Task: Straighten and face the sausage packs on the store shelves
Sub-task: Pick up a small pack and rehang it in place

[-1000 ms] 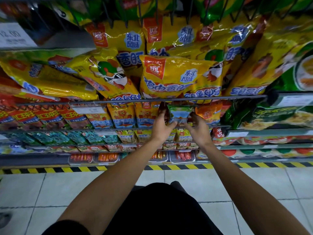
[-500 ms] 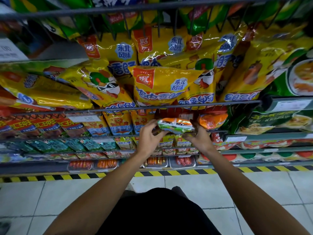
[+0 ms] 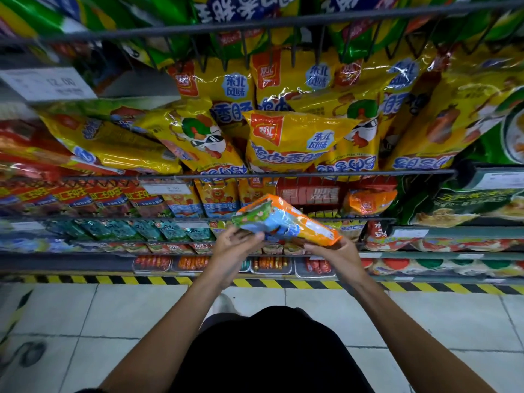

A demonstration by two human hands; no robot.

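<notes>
An orange, blue and green sausage pack (image 3: 286, 221) is held out in front of the shelves, tilted down to the right. My left hand (image 3: 231, 251) grips its green left end with the thumb on top. My right hand (image 3: 337, 255) holds its orange right end from beneath. Behind the pack, a gap with red packs (image 3: 309, 194) shows on the shelf under the wire rail (image 3: 226, 175). A similar orange pack (image 3: 368, 201) lies just right of that gap. Large yellow sausage bags (image 3: 292, 140) lean on the shelf above.
Rows of red packs (image 3: 71, 197) fill the left, teal small packs (image 3: 136, 229) sit lower, and sausage trays (image 3: 269, 263) line the bottom shelf. Green bags (image 3: 465, 202) are at right. A yellow-black striped strip (image 3: 147, 280) marks the shelf base above the tiled floor (image 3: 85, 321).
Both hands pulled the pack out from the shelf toward me and turned it, from upright at the shelf to lying flat and tilted. The view rose toward the upper shelves.
</notes>
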